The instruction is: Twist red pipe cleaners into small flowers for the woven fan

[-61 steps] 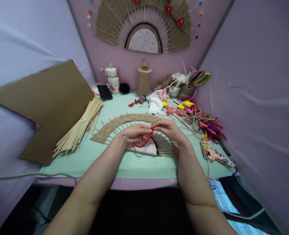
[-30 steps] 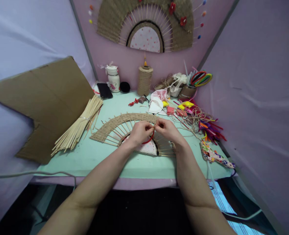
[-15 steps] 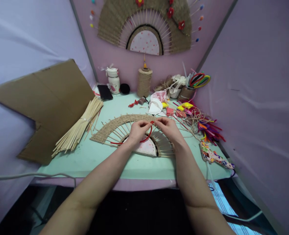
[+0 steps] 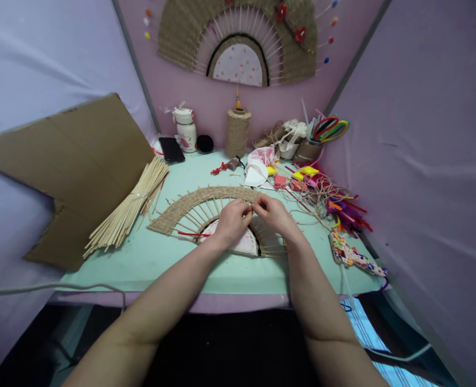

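My left hand [image 4: 233, 222] is closed on a red pipe cleaner, its free end [image 4: 188, 234] sticking out leftward below the hand. Fingertips of my right hand [image 4: 273, 216] pinch close against those of the left, where the pipe cleaner's worked end is hidden between them. Both hands hover over a half-round fan [image 4: 206, 194] of thin sticks with a woven twine band. At the fan's base is a white, pink-dotted half circle [image 4: 244, 245] edged in black, partly covered by my left hand.
A bundle of sticks [image 4: 127, 209] leans by folded cardboard [image 4: 80, 156] on the left. A twine spool [image 4: 238, 134], white bottle [image 4: 186, 131] and scissors [image 4: 325, 128] in a holder stand behind. Right lie coloured pipe cleaners [image 4: 348, 210] and a patterned glue gun [image 4: 354, 258]. A finished fan [image 4: 298, 59] hangs on the wall.
My left hand has turned over, fingers curling in, and now covers the red loop and the curved length that showed before. My right fingers have curled more tightly. The fan stays put.
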Available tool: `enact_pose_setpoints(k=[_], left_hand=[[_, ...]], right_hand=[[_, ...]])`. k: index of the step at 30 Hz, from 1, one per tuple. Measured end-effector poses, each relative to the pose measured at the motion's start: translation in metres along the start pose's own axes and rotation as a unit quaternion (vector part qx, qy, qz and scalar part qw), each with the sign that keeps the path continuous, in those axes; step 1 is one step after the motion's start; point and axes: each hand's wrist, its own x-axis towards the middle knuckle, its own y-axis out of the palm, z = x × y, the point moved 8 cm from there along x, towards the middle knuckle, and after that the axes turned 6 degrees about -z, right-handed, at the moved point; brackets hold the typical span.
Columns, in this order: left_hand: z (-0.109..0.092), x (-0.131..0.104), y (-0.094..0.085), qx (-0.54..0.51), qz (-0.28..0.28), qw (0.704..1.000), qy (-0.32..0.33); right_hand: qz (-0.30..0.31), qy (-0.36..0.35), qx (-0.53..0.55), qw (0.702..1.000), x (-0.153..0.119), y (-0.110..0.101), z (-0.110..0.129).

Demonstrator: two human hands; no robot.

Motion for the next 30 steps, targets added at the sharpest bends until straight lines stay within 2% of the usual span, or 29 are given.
enact_pose_setpoints(k=[2,4,7,9,12,16,20,25,30], left_hand=[[0.008,0.001,0.003,-0.057,0.011,0.997,-0.047],[0.020,0.000,0.011,-0.159,0.041,0.978,-0.130],[0.034,-0.004,0.024,-0.298,0.097,0.915,-0.253],[0.036,-0.007,0.027,-0.344,0.123,0.884,-0.291],[0.037,-0.008,0.027,-0.371,0.128,0.865,-0.312],[0.044,-0.005,0.020,-0.409,0.059,0.846,-0.336],[0.045,0.001,0.013,-0.436,0.016,0.839,-0.326],[0.037,0.003,0.005,-0.445,-0.006,0.837,-0.318],[0.031,0.001,0.002,-0.446,0.003,0.830,-0.336]], right_hand=[[-0.004,0.016,0.009,1.000,0.001,0.000,-0.005],[0.002,0.037,0.038,0.999,0.003,0.000,-0.010],[0.020,0.046,0.074,0.996,0.004,0.000,-0.013],[0.034,0.041,0.079,0.995,0.004,0.001,-0.011],[0.049,0.045,0.104,0.992,0.003,0.003,-0.008],[0.040,0.086,0.179,0.979,0.002,0.005,-0.009],[0.068,0.099,0.233,0.965,-0.001,0.016,-0.003],[0.031,0.118,0.279,0.953,-0.003,0.017,-0.001],[0.008,0.115,0.270,0.956,-0.002,0.015,0.000]])
